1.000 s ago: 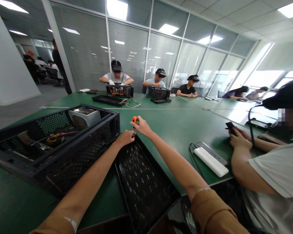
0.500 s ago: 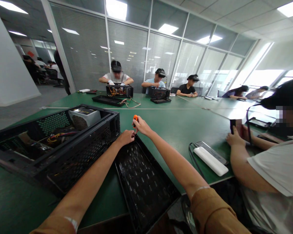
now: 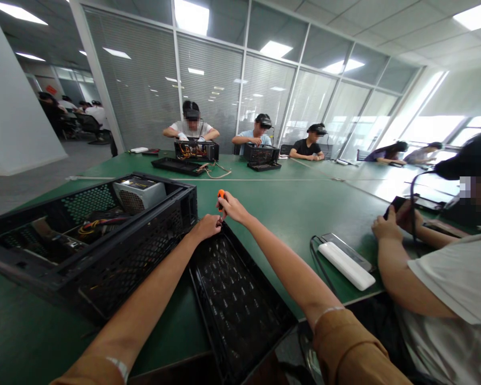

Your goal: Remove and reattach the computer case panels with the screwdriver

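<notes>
The right hand [image 3: 233, 207] gripped the screwdriver [image 3: 221, 193] near-upright at the panel's [image 3: 240, 302] far end, where the left hand [image 3: 207, 226], curled, its hold unclear, probably served best by keeping the tip steady.

The screwdriver [image 3: 221, 194] is partly covered by the right hand [image 3: 233, 207], and its tip cannot be made out beside the left hand [image 3: 208, 227]. The computer case [image 3: 100, 254] is cut off by the left edge, a seated person [image 3: 444, 280] by the right.
</notes>
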`<state>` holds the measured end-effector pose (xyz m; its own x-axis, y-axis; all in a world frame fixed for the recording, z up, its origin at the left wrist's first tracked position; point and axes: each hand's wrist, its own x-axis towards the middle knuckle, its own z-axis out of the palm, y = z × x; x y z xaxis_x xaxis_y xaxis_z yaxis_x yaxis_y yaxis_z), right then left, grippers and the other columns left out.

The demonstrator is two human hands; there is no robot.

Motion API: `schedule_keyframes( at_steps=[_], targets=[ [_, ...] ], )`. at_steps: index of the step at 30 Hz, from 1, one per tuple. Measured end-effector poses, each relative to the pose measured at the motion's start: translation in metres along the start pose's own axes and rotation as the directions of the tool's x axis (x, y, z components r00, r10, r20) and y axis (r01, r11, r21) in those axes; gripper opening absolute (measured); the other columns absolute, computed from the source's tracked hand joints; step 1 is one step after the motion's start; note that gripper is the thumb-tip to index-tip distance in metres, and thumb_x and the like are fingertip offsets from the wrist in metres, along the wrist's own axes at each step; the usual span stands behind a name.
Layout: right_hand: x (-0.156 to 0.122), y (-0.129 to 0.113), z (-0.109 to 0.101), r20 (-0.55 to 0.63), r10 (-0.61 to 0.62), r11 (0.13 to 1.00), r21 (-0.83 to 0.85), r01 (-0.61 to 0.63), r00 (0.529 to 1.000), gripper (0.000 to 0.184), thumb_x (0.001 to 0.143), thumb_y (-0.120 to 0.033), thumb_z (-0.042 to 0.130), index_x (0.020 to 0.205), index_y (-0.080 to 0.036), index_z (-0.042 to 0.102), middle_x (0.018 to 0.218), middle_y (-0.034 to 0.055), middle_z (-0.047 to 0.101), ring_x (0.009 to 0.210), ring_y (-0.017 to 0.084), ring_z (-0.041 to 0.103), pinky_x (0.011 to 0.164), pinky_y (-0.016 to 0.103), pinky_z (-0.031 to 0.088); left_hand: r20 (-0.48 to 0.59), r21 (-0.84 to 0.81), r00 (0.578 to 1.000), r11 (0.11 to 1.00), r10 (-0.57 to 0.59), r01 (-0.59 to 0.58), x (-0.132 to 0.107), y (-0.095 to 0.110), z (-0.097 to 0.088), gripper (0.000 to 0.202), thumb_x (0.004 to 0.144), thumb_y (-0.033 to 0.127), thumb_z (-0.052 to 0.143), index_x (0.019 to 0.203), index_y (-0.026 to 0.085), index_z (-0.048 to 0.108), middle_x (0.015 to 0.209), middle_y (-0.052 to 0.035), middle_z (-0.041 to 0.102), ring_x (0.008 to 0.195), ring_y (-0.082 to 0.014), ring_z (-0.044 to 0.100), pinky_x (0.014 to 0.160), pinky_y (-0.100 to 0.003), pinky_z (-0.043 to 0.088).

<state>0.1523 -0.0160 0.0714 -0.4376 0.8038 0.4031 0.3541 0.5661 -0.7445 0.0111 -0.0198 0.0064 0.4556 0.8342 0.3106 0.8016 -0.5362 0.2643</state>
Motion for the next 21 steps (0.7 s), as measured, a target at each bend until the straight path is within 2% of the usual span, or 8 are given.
schedule_keyframes(
  at_steps=[2, 6, 11, 13, 17, 21],
  targets=[
    [0.0001, -0.001, -0.0024, -0.004, -0.002, 1.0, -0.023, 0.002, 1.0, 0.019, 0.085, -0.039, 0.038, 0.086, -0.02, 0.039, 0.076, -0.0032, 0.057, 0.044, 0.006, 0.052, 0.05, 0.02, 0.044, 0.003, -0.005, 1.0, 1.0, -0.005, 0.005, 0.0006, -0.0011, 0.0009, 0.018, 0.071, 0.02, 0.051, 0.086, 0.016, 0.06, 0.077, -0.0035, 0.066, 0.074, -0.0145, 0.062, 0.069, -0.021, 0.045],
    [0.0008, -0.0006, -0.0022, -0.097, 0.005, 0.995, -0.094, -0.015, 0.995, 0.028, 0.075, -0.04, 0.054, 0.084, -0.02, 0.038, 0.076, -0.0042, 0.055, 0.046, 0.007, 0.053, 0.047, 0.02, 0.041, 0.014, -0.022, 1.0, 1.0, 0.0, 0.001, 0.0008, -0.0013, 0.001, 0.019, 0.07, 0.018, 0.051, 0.088, 0.016, 0.06, 0.079, -0.0025, 0.067, 0.075, -0.0136, 0.062, 0.069, -0.02, 0.046],
    [-0.0006, -0.0008, 0.0, -0.108, 0.041, 0.995, -0.082, -0.05, 0.993, 0.032, 0.076, -0.038, 0.053, 0.095, -0.021, 0.035, 0.068, -0.0065, 0.055, 0.044, 0.008, 0.052, 0.047, 0.021, 0.042, 0.014, -0.029, 1.0, 1.0, 0.005, -0.005, -0.0002, 0.0003, -0.0011, 0.019, 0.071, 0.019, 0.05, 0.086, 0.016, 0.06, 0.079, -0.0029, 0.067, 0.074, -0.0141, 0.063, 0.069, -0.02, 0.046],
    [-0.0013, -0.0013, -0.0014, -0.071, 0.028, 0.996, -0.082, -0.034, 0.997, 0.027, 0.079, -0.038, 0.049, 0.096, -0.021, 0.036, 0.069, -0.0057, 0.056, 0.046, 0.008, 0.053, 0.05, 0.021, 0.043, 0.013, -0.028, 1.0, 1.0, 0.009, -0.009, -0.0001, -0.0001, -0.0011, 0.018, 0.071, 0.019, 0.05, 0.086, 0.016, 0.06, 0.079, -0.0033, 0.067, 0.074, -0.0144, 0.063, 0.069, -0.021, 0.046],
    [-0.001, -0.002, -0.006, 0.011, 0.006, 0.997, -0.076, -0.005, 1.0, 0.016, 0.084, -0.036, 0.041, 0.087, -0.02, 0.04, 0.071, -0.0041, 0.058, 0.048, 0.007, 0.054, 0.054, 0.021, 0.044, 0.015, -0.026, 1.0, 1.0, 0.011, -0.011, 0.0006, -0.0016, 0.0004, 0.019, 0.069, 0.017, 0.051, 0.086, 0.015, 0.059, 0.081, -0.004, 0.067, 0.075, -0.0145, 0.062, 0.069, -0.021, 0.046],
    [0.0004, -0.0015, -0.0059, -0.044, -0.003, 0.993, -0.12, -0.002, 0.999, 0.025, 0.076, -0.038, 0.054, 0.08, -0.02, 0.037, 0.062, -0.0068, 0.052, 0.046, 0.008, 0.053, 0.05, 0.02, 0.041, 0.016, -0.024, 1.0, 1.0, 0.016, -0.016, -0.0001, -0.0014, -0.0002, 0.021, 0.068, 0.015, 0.05, 0.087, 0.015, 0.059, 0.081, -0.0033, 0.067, 0.076, -0.0138, 0.062, 0.07, -0.02, 0.046]
  ],
)
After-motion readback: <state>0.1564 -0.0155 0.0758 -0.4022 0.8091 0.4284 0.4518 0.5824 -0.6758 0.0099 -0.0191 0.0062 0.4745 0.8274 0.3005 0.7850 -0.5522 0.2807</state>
